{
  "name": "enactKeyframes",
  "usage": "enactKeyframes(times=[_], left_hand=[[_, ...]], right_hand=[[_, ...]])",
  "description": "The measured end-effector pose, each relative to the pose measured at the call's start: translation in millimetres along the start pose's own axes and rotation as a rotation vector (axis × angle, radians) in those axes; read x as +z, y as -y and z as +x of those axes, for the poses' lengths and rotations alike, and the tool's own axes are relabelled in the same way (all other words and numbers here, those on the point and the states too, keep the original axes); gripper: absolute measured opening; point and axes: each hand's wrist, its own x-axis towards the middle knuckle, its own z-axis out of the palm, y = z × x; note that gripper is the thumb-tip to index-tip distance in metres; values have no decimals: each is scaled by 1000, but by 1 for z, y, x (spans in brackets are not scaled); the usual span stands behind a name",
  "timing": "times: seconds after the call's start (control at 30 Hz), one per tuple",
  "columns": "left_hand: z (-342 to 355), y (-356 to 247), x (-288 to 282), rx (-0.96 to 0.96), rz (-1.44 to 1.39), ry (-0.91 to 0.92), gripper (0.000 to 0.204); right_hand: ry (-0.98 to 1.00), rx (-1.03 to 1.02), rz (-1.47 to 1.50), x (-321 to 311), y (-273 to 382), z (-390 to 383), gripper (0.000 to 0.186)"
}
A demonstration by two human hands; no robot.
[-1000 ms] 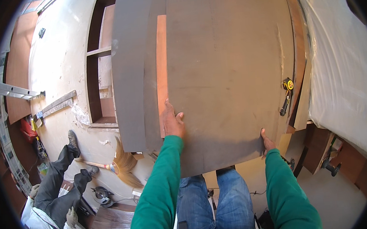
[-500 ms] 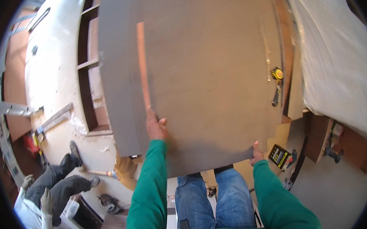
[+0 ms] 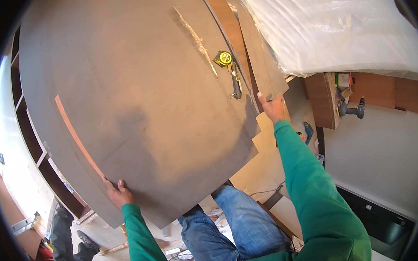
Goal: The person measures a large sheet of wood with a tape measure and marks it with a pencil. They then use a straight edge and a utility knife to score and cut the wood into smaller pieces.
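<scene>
Where a broad grey-brown board [image 3: 160, 119] spreads out, white plastic sheeting [image 3: 332, 32] covers the upper right

Although its far edge runs out of view, the board shows its near end, stepped at the right corner, just in front of the person's blue jeans [image 3: 252, 218]. A narrow brownish panel [image 3: 257, 46] lies to the right, between the board and the sheeting. Along the left side runs a dark open frame [image 3: 56, 180], and below it a co-worker's dark trousers [image 3: 65, 240] show.

The right hand [image 3: 273, 108] is at the near end of the narrow panel, its fingers partly hidden; whether it grips cannot be told. The left hand [image 3: 119, 193] is over the board's near left part, thumb spread from the index finger, which meets the lower end of an orange strip [image 3: 79, 138]; whether it is closed on the strip cannot be told either. That strip lies lengthwise near the board's left edge.

A power drill [image 3: 352, 109] sits at the right. On the board, near its right edge, lies a yellow-and-black tape measure [image 3: 223, 58], with a slim black-handled tool [image 3: 236, 86] just beside it.
</scene>
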Motion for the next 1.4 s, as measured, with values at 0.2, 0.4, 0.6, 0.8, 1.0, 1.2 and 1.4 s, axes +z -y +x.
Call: enactKeyframes(times=[0.2, 0.4, 0.6, 0.8, 1.0, 1.2, 1.4], left_hand=[[4, -10, -1, -123, -99, 60, 71], [13, 12, -12, -60, 119, 77, 73], [-11, -53, 10, -282, 664, -104, 78], [-55, -81, 38, -131, 463, -141, 71], [-131, -180, 69, 21, 196, 66, 55], [-168, -212, 72, 25, -69, 286, 37], [-174, -185, 61, -25, -94, 325, 30]], right_hand=[[349, -201, 4, -1, -45, 52, 104], [-378, -419, -249, -14, -12, 44, 64], [293, -363, 326, 20, 61, 0, 45], [212, -368, 227, 54, 110, 28, 37], [462, -334, 68, 36, 74, 55, 38], [81, -164, 38, 31, 5, 35, 97], [216, -163, -179, 24, 10, 25, 128]])
